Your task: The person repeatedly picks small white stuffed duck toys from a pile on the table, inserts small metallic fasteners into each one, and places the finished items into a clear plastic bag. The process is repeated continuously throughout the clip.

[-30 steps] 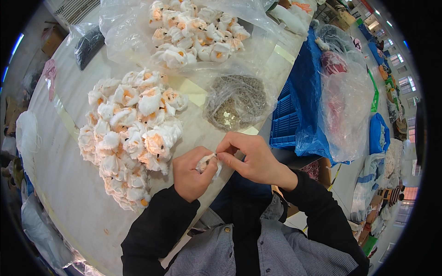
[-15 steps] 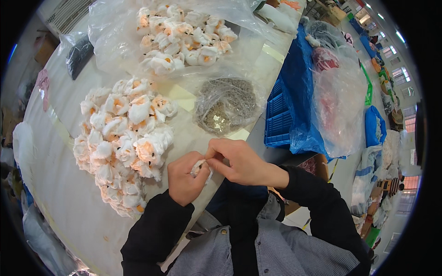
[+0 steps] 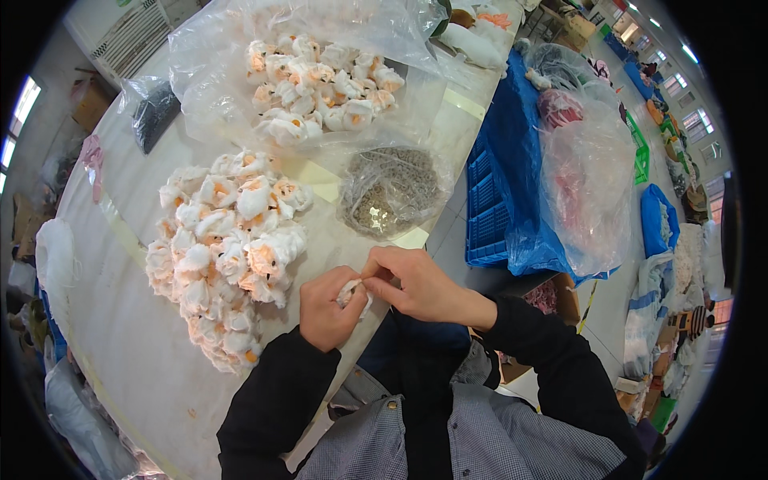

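Both hands (image 3: 372, 292) had drifted slightly toward the surface (image 3: 120, 336) edge, remaining closed on the small white flower piece (image 3: 352, 292) beside the loose pile (image 3: 228, 248); fingertip grip should stay firm, tension even

- You are at a large pale work table (image 3: 120, 336) whose rounded edge curves through the foreground.
- To your right, a blue plastic crate (image 3: 490, 200) stands just beside the table, draped in clear plastic sheeting (image 3: 588, 184).
- A grey floor (image 3: 616, 296) runs past more bags and crates.
- Bright windows (image 3: 20, 112) show at far left, and ceiling strip lights (image 3: 676, 52) at upper right.
- A white slatted unit (image 3: 132, 36) stands beyond the table's far end.
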A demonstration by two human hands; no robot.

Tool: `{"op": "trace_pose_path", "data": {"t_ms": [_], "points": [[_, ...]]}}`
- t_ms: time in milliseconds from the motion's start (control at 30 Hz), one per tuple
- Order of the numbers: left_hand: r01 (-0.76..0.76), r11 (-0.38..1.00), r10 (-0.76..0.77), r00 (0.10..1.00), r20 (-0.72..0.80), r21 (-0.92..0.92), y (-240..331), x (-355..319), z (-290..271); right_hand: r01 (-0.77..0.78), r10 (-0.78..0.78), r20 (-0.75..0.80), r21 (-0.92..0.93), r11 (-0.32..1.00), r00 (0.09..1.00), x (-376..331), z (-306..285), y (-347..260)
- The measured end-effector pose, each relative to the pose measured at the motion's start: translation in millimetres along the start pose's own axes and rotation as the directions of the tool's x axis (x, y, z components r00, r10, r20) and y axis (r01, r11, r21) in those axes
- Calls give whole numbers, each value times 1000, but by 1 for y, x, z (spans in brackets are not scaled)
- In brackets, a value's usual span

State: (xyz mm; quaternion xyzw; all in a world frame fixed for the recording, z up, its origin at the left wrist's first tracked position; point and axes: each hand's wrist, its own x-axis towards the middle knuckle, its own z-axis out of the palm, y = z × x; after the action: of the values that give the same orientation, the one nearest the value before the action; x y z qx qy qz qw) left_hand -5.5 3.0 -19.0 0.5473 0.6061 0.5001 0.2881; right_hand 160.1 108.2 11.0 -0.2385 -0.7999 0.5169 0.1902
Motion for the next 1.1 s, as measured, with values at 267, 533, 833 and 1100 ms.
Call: {"op": "trace_pose_path", "data": {"t_ms": [267,533,833,1100], "points": [[59,995,-59,998,-2,-82,7,-3,1,-6,15,-154,57,998,988,-16,6,4],[35,997,-37,999,-24,-65,6,-5,1,98,-117,-113,-160,982,987,-12,-5,0],[88,992,-87,996,11,-95,6,-4,-2,236,-266,-60,-303,923,962,2,-9,1],[176,855,-230,972,-53,-488,0,-9,6,318,-432,-121,-509,800,894,50,-60,-26]]}}
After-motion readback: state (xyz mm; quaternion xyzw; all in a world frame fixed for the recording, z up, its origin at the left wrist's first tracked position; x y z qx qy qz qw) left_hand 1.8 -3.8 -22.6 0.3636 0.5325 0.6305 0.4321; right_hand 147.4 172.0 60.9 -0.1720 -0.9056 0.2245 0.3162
